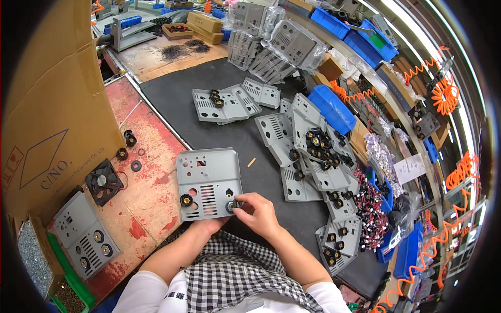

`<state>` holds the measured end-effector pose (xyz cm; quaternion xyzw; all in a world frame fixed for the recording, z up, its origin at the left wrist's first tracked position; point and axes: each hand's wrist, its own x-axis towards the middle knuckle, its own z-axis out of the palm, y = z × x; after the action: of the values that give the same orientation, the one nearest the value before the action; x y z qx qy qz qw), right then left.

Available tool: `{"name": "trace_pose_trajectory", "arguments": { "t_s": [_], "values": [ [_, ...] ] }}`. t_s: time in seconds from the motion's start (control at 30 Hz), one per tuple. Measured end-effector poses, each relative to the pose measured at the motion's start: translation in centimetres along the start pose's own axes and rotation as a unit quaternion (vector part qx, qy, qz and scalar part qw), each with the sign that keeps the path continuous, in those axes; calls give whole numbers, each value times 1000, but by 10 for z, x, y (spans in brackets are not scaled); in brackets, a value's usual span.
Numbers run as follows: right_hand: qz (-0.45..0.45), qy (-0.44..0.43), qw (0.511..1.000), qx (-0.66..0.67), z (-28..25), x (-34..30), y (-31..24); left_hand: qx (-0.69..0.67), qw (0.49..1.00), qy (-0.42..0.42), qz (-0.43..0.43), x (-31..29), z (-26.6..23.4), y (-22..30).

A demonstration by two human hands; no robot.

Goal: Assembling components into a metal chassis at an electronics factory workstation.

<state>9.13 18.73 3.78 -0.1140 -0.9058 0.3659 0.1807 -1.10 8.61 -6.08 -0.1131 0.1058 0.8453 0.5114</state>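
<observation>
A grey metal panel (214,175) with slots and round holes is in front of me, partly over the edge of the black mat. My left hand (212,224) grips its near edge from below, and its fingers are hidden under the metal. With thumb and fingers closed, my right hand (259,215) pinches a black round connector (230,207) at the panel's lower right corner hole. Another black connector (186,200) with a brass-coloured centre sits at the lower left hole.
Several grey panels (274,136), many carrying loose black connectors (319,143), lie on the black mat (182,83) to the right. At left are a fan (104,181), another panel (86,235) with connectors and a tall cardboard box (57,88). Blue bins (332,108) and orange coiled hoses (445,97) line the right.
</observation>
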Motion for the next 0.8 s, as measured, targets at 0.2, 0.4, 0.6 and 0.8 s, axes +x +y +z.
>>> {"name": "trace_pose_trajectory", "arguments": {
  "t_s": [0.2, 0.4, 0.6, 0.8],
  "values": [
    [53, -42, 996, 56, -7, -8, -4, -36, 996, -51, -57, 1, -7, -3],
    [84, -89, 990, 73, -14, -1, -9, -1, 996, -14, -83, -9, -10, -5],
    [104, -97, 987, 78, -13, 9, -5, 32, 995, -12, -94, -11, -7, -8],
    [-104, -203, 931, -283, 1, 47, -17, 58, 995, 24, -79, -12, 1, -11]
  ]
}}
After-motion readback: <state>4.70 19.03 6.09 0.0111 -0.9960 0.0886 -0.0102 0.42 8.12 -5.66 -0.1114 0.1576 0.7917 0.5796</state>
